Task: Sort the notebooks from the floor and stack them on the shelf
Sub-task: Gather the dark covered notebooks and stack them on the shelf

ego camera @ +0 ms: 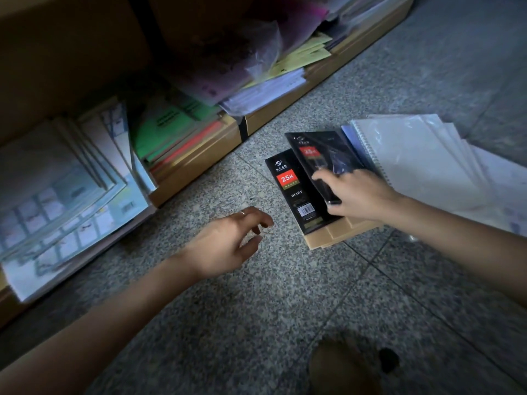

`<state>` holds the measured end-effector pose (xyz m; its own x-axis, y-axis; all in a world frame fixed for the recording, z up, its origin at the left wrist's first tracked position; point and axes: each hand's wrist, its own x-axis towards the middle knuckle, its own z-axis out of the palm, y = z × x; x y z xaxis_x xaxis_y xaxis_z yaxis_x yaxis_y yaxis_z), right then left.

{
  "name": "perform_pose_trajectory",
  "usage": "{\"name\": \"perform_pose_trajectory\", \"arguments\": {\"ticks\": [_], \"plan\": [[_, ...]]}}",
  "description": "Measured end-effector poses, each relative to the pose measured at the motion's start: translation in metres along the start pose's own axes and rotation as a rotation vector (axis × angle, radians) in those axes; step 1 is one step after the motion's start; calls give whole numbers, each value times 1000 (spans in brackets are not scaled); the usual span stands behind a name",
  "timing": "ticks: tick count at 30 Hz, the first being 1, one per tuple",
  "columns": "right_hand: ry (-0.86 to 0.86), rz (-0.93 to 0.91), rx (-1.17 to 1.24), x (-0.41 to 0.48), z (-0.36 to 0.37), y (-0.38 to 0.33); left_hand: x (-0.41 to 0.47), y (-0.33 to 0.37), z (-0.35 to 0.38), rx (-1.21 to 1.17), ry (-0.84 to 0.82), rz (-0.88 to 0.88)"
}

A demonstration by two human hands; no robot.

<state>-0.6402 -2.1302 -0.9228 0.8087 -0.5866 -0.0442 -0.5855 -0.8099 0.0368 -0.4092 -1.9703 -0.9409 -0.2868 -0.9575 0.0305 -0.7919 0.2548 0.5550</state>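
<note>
Speckled floor [256, 323] being dimly lit, blurred pale notebooks [57, 195] being kept on the shelf [194, 163] at left, left hand [228, 243] being held loosely open and empty, black diary [293, 192] being half covered by a wrapped diary [322, 155] being gripped by the right hand [359, 192], thumb hidden, spiral notebooks [413, 158] being cut off at right.

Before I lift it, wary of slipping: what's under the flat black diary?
Brown notebooks, edges fanned out past the diary. The right hand and second diary hide the rest.
</note>
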Motion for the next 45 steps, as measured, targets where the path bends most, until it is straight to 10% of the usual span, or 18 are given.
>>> {"name": "perform_pose_trajectory", "arguments": {"ticks": [6,13,19,24,29,45], "plan": [[724,-116,354,-3,-19,-47,17,22,-8,-1088,-47,-556],[707,-433,504,-14,-18,-114,13,41,-19,-1653,152,-688],[552,-667,485,-14,-16,-126,-18,32,-20,-1677,241,-820],[506,-166,523,1,-8,-103,-24,20,-34,-1416,498,-861],[-215,681,339,16,39,-42,-28,18,-37,-1328,501,-851],[-354,814,366,17,50,5,-28,13,-19,-1346,443,-889]]}}
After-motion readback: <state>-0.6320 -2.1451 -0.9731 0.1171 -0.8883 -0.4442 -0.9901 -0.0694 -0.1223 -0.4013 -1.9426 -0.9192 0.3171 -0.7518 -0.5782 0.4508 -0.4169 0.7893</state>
